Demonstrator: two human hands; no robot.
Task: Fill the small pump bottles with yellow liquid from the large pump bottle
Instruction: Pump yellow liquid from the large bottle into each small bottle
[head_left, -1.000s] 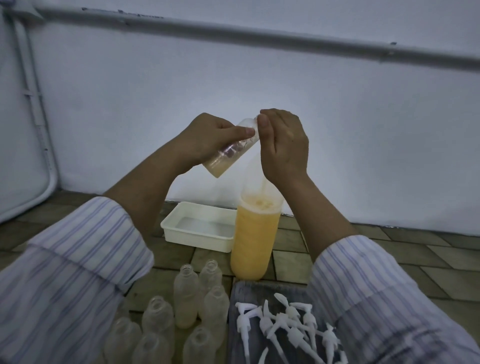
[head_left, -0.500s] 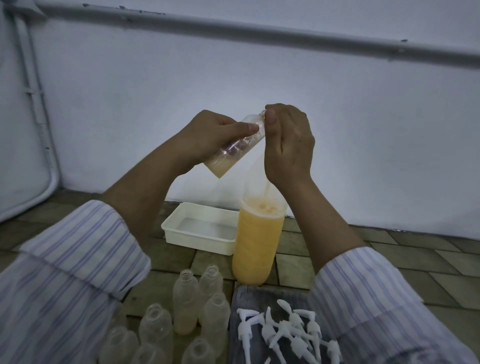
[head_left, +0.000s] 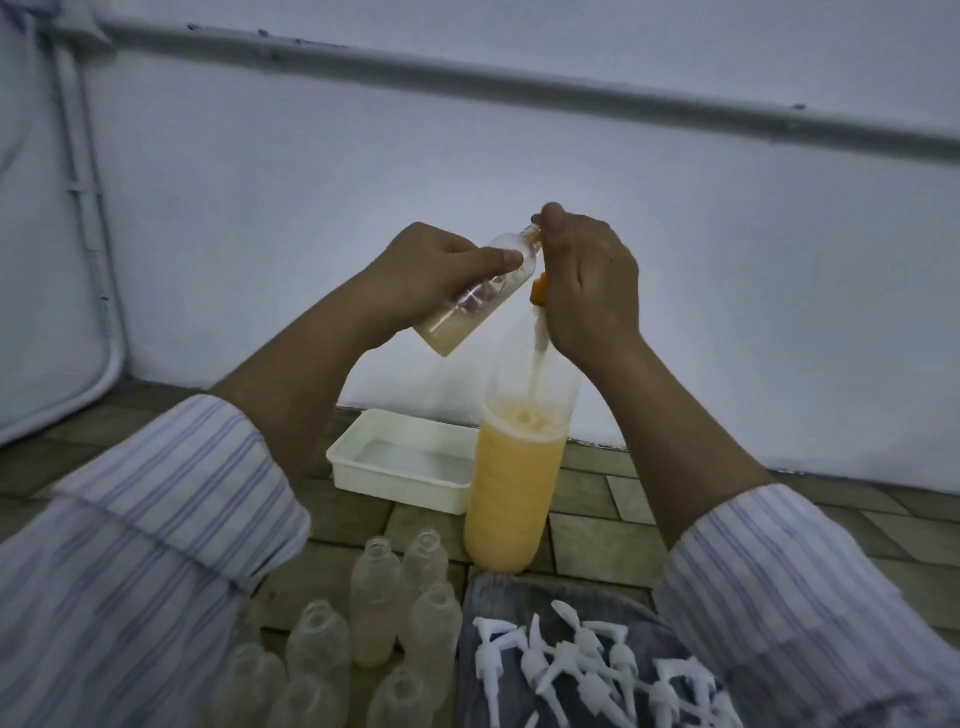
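My left hand (head_left: 431, 270) grips a small clear bottle (head_left: 475, 299), tilted with its open neck up against the pump spout; a little yellowish liquid lies at its bottom. My right hand (head_left: 589, 283) is curled over the orange pump head (head_left: 539, 289) of the large bottle (head_left: 519, 467), thumb on top. The large bottle stands on the floor, more than half full of yellow liquid, with its dip tube visible inside.
Several small open bottles (head_left: 374, 608) stand on the tiled floor at lower left. White pump tops (head_left: 587, 665) lie on a grey cloth (head_left: 498, 592) at lower right. A white tray (head_left: 400, 462) sits behind by the wall.
My right hand has risen with the pump head, so the orange collar now shows. The small bottle stays tilted at the spout, lifted slightly.
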